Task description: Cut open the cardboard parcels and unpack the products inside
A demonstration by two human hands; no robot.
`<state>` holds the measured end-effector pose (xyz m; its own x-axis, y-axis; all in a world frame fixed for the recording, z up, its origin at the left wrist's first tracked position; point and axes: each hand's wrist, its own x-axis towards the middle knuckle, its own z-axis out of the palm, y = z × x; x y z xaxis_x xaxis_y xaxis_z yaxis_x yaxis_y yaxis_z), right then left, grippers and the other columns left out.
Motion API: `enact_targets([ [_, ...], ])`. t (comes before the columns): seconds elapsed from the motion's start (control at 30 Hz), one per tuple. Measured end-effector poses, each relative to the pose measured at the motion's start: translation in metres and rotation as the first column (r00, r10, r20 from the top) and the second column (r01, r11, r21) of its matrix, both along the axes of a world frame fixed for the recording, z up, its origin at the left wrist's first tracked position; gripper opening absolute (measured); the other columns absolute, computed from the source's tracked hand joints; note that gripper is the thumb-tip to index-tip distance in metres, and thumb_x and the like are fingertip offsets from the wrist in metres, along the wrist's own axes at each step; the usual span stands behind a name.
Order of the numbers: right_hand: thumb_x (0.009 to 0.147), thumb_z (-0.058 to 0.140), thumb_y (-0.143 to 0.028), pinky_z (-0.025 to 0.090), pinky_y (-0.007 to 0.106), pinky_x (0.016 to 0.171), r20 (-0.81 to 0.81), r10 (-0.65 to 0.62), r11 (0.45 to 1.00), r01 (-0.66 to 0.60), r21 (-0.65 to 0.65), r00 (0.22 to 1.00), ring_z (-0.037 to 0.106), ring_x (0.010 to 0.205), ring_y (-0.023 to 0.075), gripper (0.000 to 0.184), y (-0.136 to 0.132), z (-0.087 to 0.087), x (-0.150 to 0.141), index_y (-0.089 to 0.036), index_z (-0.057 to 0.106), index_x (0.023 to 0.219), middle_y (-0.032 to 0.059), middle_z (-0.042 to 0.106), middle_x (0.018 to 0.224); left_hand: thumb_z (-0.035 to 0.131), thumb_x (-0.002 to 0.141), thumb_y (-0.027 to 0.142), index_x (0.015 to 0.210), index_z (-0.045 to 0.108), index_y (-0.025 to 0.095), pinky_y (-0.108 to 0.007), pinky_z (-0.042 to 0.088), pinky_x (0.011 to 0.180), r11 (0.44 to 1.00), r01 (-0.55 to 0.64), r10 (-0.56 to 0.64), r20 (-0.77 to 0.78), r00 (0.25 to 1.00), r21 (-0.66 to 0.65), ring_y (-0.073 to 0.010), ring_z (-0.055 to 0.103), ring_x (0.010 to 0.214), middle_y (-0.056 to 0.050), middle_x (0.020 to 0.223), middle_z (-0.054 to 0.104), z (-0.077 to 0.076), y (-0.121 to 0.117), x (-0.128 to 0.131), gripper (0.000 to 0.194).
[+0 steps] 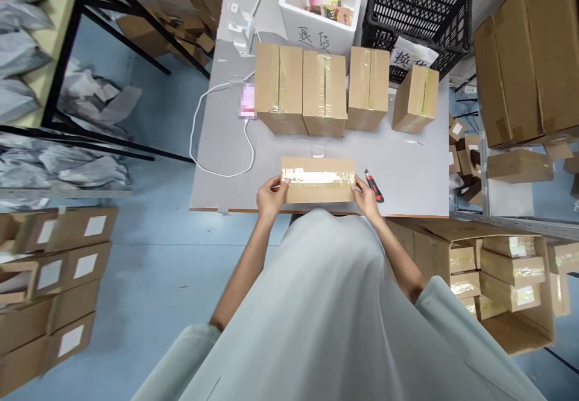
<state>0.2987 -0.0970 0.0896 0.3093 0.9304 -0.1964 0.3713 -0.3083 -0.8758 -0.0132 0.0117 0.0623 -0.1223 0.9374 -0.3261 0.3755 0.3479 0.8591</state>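
Note:
A taped cardboard box (pixel 319 193) lies long side toward me near the front edge of the grey table (pixel 280 145). Shiny clear tape runs along its top. My left hand (pixel 272 196) grips its left end, the thumb on top and the fingers around the side. At the opposite end, my right hand (pixel 364 197) holds it between thumb and fingers. Just beside my right hand rests a red and black box cutter (pixel 374 186). What lies under the box is hidden.
Several taped cartons (pixel 324 84) stand in a row behind. Farther back are a white bin (pixel 321 30) with small packets and a black crate (pixel 416 12). A white cable (pixel 194 120) loops at left. A large open carton (pixel 511 322) holding boxes stands at right.

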Motion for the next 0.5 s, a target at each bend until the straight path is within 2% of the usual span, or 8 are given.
enact_targets([
  [0.1,0.116,0.050,-0.049,0.038,0.052,0.143,0.210,0.046,0.995,-0.063,0.075,0.977,0.044,0.172,0.0304,0.063,0.000,0.002,-0.010,-0.022,0.058,0.172,0.0124,0.055,0.178,0.080,0.092,0.061,0.118,0.084,0.018,-0.037,0.061,0.100,1.000,0.000,0.000,0.024,1.000,0.029,-0.0274,0.079,0.109,-0.013,0.123,0.085,-0.006,0.001,0.004,0.050],
  [0.17,0.117,0.046,-0.046,0.034,0.050,0.145,0.248,0.119,0.985,-0.145,0.089,0.961,0.043,0.172,0.0282,0.062,-0.001,0.006,-0.017,-0.021,0.057,0.173,0.0121,0.053,0.179,0.076,0.094,0.069,0.117,0.082,0.017,-0.036,0.061,0.101,0.999,-0.033,0.032,0.071,0.997,0.009,-0.0272,0.078,0.114,-0.014,0.125,0.084,-0.012,0.002,0.003,0.057],
  [0.23,0.118,0.045,-0.048,0.033,0.049,0.146,0.233,0.163,0.981,-0.183,0.070,0.959,0.046,0.171,0.0275,0.061,-0.003,0.008,-0.023,-0.021,0.059,0.171,0.0117,0.056,0.177,0.068,0.098,0.077,0.119,0.078,0.017,-0.034,0.062,0.098,0.991,-0.086,0.102,0.158,0.982,-0.106,-0.0260,0.078,0.117,-0.016,0.129,0.083,-0.019,0.003,0.001,0.064],
  [0.33,0.118,0.046,-0.053,0.031,0.051,0.147,0.207,0.152,0.984,-0.167,0.057,0.966,0.047,0.171,0.0283,0.061,-0.008,0.011,-0.022,-0.023,0.061,0.169,0.0109,0.057,0.177,0.057,0.104,0.079,0.125,0.072,0.017,-0.032,0.063,0.093,0.936,-0.102,0.192,0.243,0.951,-0.338,-0.0231,0.079,0.116,-0.020,0.135,0.080,-0.033,0.005,-0.001,0.067],
  [0.4,0.118,0.047,-0.059,0.031,0.052,0.147,0.203,0.131,0.987,-0.147,0.062,0.970,0.047,0.170,0.0294,0.064,-0.012,0.012,-0.013,-0.022,0.062,0.168,0.0123,0.056,0.177,0.060,0.103,0.078,0.122,0.072,0.016,-0.034,0.063,0.092,0.913,-0.070,0.185,0.255,0.949,-0.402,-0.0241,0.080,0.113,-0.022,0.130,0.081,-0.040,0.005,0.002,0.066],
  [0.5,0.115,0.046,-0.069,0.031,0.053,0.146,0.232,0.073,0.995,-0.086,0.045,0.970,0.047,0.170,0.0318,0.074,-0.018,0.014,0.008,-0.018,0.063,0.167,0.0161,0.055,0.177,0.068,0.096,0.083,0.108,0.075,0.015,-0.040,0.064,0.090,0.907,0.001,0.138,0.299,0.944,-0.422,-0.0295,0.081,0.107,-0.021,0.112,0.084,-0.045,0.004,0.014,0.069],
])
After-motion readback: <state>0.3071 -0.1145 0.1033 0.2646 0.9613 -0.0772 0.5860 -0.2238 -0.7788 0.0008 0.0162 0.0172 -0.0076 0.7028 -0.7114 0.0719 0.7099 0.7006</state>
